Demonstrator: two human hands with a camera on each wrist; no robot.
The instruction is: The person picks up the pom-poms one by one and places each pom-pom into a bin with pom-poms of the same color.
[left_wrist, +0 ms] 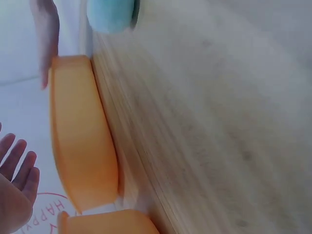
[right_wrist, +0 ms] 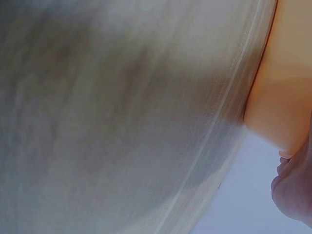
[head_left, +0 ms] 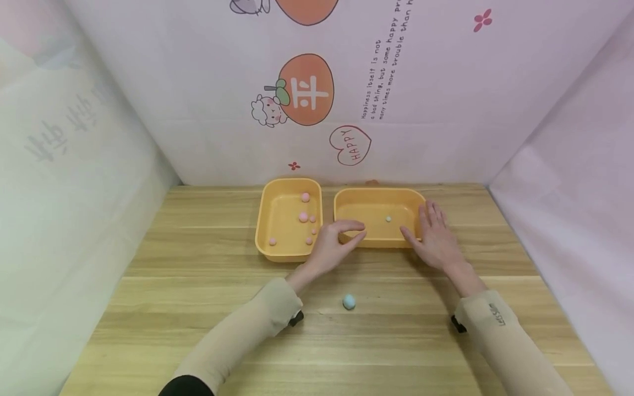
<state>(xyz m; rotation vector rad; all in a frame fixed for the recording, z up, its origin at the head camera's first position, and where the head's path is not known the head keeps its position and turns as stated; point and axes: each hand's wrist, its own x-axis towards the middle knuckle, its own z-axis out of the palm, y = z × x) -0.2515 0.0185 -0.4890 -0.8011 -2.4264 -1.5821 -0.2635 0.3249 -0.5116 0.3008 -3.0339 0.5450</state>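
Note:
My left hand (head_left: 331, 247) hovers between the two yellow trays, its fingers over the near left corner of the wide tray (head_left: 376, 243). Thumb and forefinger stand apart with nothing between them. At the other end of that tray, my right hand (head_left: 438, 242) rests on the right rim with fingers fairly straight and thumb by the front edge. Inside the wide tray lies one tiny pale green ball (head_left: 388, 219). A larger light blue ball (head_left: 349, 301) sits on the table in front; the left wrist view shows the same blue ball (left_wrist: 111, 14) up close.
Left of the wide tray stands an upright-lying yellow tray (head_left: 260, 231) with several pink balls (head_left: 303, 217) of different sizes. The wooden table (head_left: 198, 308) ends at a printed white cloth (head_left: 421, 148) behind, with more white cloth (head_left: 559, 181) at both sides.

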